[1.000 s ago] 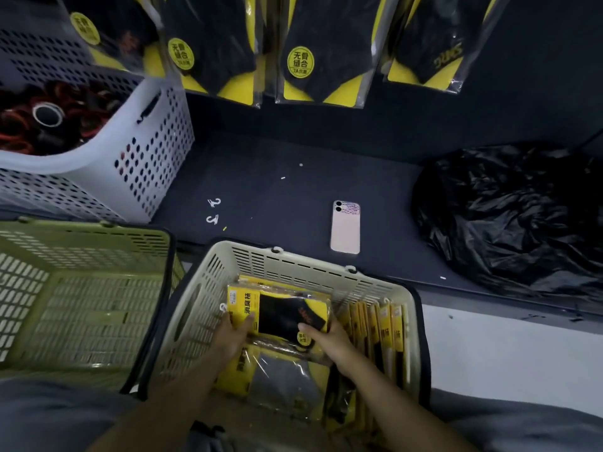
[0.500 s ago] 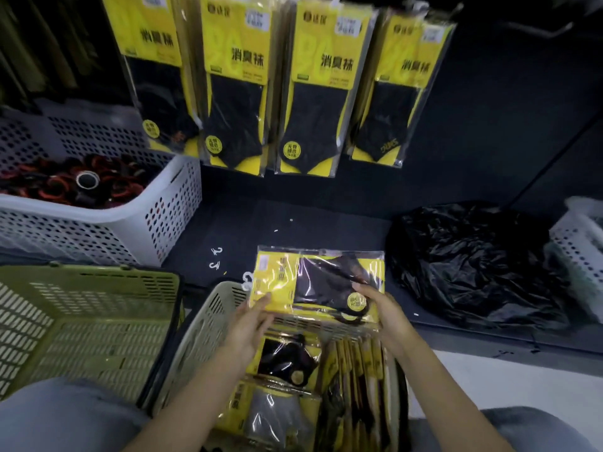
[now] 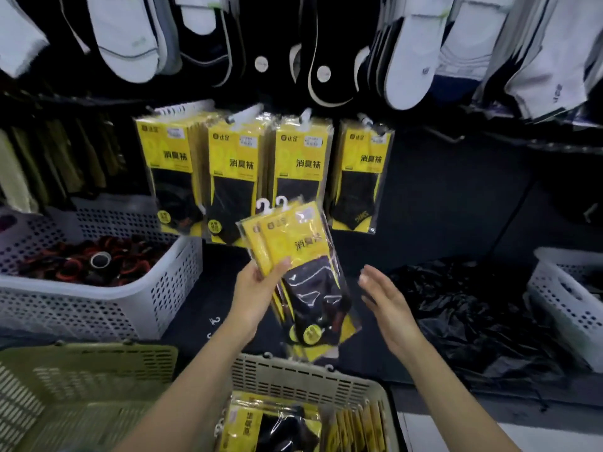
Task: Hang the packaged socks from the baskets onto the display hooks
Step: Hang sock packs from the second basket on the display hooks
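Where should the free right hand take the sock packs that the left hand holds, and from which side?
Probably the yellow top of the sock packs, just under the white hangers, from the right: the left hand grips the left edge, leaving the right edge free.

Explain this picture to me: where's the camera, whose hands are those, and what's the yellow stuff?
No machine here: a person wears a camera on the head, looking down at their hands. The left hand grips yellow sock packets, hooks upward; the right hand is open beside them, holding nothing. Matching hanging packets line the display hooks ahead. Below, a beige basket holds more packets; a green basket, a white basket and a black plastic bag sit around it.
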The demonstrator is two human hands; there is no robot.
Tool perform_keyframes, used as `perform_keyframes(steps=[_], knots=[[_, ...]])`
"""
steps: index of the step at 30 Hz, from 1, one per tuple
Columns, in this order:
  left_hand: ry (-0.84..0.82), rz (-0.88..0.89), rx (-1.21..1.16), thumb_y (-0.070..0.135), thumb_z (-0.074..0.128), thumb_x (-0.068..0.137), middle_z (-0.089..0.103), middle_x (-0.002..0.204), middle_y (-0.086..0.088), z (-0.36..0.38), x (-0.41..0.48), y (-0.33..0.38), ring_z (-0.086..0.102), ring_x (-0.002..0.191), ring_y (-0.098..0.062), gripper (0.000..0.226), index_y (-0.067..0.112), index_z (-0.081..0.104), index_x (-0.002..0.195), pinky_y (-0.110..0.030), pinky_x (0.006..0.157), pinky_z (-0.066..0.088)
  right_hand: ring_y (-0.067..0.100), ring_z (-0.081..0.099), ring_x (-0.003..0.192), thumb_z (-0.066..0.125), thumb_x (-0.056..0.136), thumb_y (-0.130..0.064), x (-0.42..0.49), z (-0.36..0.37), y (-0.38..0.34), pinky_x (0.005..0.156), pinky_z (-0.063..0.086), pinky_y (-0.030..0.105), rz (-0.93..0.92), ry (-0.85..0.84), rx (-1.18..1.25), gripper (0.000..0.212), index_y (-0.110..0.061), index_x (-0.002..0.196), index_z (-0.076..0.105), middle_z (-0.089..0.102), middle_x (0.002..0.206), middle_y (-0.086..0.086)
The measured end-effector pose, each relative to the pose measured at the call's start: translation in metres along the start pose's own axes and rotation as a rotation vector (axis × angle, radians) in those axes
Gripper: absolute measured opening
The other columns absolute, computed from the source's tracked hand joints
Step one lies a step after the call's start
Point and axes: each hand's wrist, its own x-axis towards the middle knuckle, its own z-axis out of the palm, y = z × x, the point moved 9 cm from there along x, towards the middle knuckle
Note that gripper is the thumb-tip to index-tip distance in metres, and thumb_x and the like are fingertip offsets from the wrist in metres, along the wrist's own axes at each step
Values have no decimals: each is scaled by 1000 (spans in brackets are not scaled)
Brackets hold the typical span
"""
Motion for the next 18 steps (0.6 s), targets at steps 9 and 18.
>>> perform_keyframes(steps=[9, 18], knots=[[-210, 130, 144, 45, 76, 63, 73, 90, 20, 60, 7, 23, 68, 83, 3, 35, 30, 67, 94, -6, 64, 48, 13, 69, 101, 69, 76, -34, 9, 22, -59, 81, 54, 21, -169, -48, 38, 39, -16, 111, 67, 73, 108, 1], [-171, 138, 251, 61, 48, 79, 47, 58, 3, 47, 36, 44, 48, 57, -5, 50, 13, 49, 65, -10, 58, 39, 20, 70, 98, 53, 95, -25, 31, -11, -69, 84, 53, 32, -109, 29, 121, 22, -14, 109, 66, 73, 106, 5]])
